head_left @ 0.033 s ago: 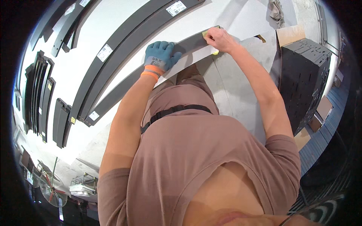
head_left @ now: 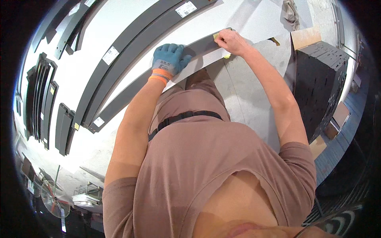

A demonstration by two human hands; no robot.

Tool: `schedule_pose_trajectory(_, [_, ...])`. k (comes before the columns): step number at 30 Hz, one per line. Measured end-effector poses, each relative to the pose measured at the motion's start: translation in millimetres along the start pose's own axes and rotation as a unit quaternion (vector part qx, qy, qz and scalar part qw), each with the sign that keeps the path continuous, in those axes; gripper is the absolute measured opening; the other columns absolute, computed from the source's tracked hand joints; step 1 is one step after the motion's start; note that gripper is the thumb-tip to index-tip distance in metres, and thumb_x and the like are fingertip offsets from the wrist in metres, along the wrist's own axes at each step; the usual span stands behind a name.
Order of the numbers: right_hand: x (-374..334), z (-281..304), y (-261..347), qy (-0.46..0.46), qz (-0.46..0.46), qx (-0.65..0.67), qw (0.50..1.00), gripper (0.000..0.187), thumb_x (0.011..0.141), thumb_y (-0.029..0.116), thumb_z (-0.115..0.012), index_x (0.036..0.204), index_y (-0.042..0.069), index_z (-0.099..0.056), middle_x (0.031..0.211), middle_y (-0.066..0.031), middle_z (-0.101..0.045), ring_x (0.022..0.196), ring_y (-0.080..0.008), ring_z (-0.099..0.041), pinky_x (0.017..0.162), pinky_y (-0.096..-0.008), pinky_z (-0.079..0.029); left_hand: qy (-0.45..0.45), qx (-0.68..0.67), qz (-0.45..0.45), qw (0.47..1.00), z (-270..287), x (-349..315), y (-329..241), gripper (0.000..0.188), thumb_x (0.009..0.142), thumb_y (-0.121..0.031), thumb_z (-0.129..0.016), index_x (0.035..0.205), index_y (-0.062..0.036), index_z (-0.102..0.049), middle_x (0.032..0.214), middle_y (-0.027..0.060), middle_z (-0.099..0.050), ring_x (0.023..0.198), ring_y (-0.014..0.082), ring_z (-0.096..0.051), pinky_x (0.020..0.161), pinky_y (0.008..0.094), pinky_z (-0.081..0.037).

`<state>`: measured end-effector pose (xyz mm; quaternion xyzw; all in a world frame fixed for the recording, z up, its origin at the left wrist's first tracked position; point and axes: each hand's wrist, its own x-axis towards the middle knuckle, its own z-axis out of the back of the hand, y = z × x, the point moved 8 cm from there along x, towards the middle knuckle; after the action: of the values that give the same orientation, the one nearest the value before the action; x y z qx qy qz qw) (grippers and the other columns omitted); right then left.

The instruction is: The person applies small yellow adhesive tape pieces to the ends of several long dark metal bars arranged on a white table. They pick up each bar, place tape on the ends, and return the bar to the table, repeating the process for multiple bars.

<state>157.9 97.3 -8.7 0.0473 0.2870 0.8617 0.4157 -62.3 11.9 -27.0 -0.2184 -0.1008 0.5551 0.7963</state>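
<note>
A long dark grey metal bar (head_left: 204, 44) lies along the near edge of the white tabletop. My left hand (head_left: 168, 58), in a blue-and-grey glove with an orange cuff, rests on it with fingers stretched out and thumb apart. At the bar's right end, my bare right hand (head_left: 233, 41) has its fingers curled and pinched at a small yellow sticker (head_left: 216, 36); the fingertips partly cover it. Another yellow scrap (head_left: 227, 56) shows just below that hand, at the table edge. A white label (head_left: 99, 121) sits on the bar's left end.
Two longer dark bars (head_left: 119, 65) with white labels lie beyond mine. Shorter dark pieces (head_left: 63, 129) and a row of narrow bars (head_left: 39, 99) stand at the left. A stack of black slotted panels (head_left: 317, 85) is on the right. Crumpled paper (head_left: 290, 15) lies at the far right.
</note>
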Motion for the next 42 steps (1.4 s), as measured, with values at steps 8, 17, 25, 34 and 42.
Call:
schedule_pose_trajectory(8, [5, -6, 2, 0.024, 0.011, -0.01, 1.0, 0.016, 0.09, 0.013, -0.069, 0.083, 0.002, -0.06, 0.08, -0.013, -0.065, 0.075, -0.0309, -0.064, 0.07, -0.0433, -0.052, 0.046, 0.009, 0.017, 0.999, -1, -1, 1, 0.052, 0.095, -0.058, -0.059, 0.124, -0.0158, -0.07, 0.12, 0.0085, -0.069, 0.115, 0.0305, -0.063, 0.1, 0.0471, -0.047])
schedule_pose_trajectory(17, [3, -7, -6, 0.023, -0.022, 0.008, 0.999, 0.015, 0.086, 0.016, -0.07, 0.082, 0.004, -0.061, 0.084, -0.0141, -0.067, 0.081, -0.0357, -0.067, 0.074, -0.0455, -0.054, 0.052, 0.012, 0.019, 0.998, -1, 0, 0, 0.052, 0.097, -0.057, -0.058, 0.127, -0.016, -0.068, 0.121, 0.0093, -0.068, 0.116, 0.0299, -0.061, 0.101, 0.0467, -0.046])
schedule_pose_trajectory(25, [8, -4, -4, 0.057, -0.06, 0.021, 0.996, 0.018, 0.088, 0.019, -0.07, 0.082, 0.004, -0.064, 0.088, -0.0141, -0.07, 0.083, -0.0352, -0.068, 0.076, -0.0449, -0.054, 0.049, 0.001, 0.016, 0.999, 5, 0, -1, 0.053, 0.096, -0.057, -0.059, 0.127, -0.0147, -0.068, 0.121, 0.0095, -0.068, 0.115, 0.0305, -0.062, 0.101, 0.0455, -0.047])
schedule_pose_trajectory(34, [6, -7, -7, 0.032, -0.063, -0.009, 0.997, 0.017, 0.085, 0.019, -0.07, 0.08, 0.006, -0.061, 0.084, -0.0127, -0.07, 0.08, -0.0342, -0.068, 0.075, -0.0451, -0.054, 0.044, 0.002, 0.016, 0.999, 4, 0, 0, 0.052, 0.095, -0.057, -0.061, 0.125, -0.0157, -0.069, 0.119, 0.0089, -0.069, 0.114, 0.0297, -0.063, 0.099, 0.0461, -0.047])
schedule_pose_trajectory(42, [7, -1, -6, 0.048, -0.107, 0.018, 0.993, 0.022, 0.09, 0.021, -0.069, 0.08, 0.003, -0.061, 0.084, -0.0134, -0.068, 0.079, -0.0343, -0.066, 0.074, -0.0454, -0.053, 0.027, -0.002, 0.011, 1.0, 4, 0, 0, 0.052, 0.094, -0.058, -0.061, 0.124, -0.0157, -0.07, 0.117, 0.0078, -0.069, 0.113, 0.0291, -0.063, 0.098, 0.0467, -0.048])
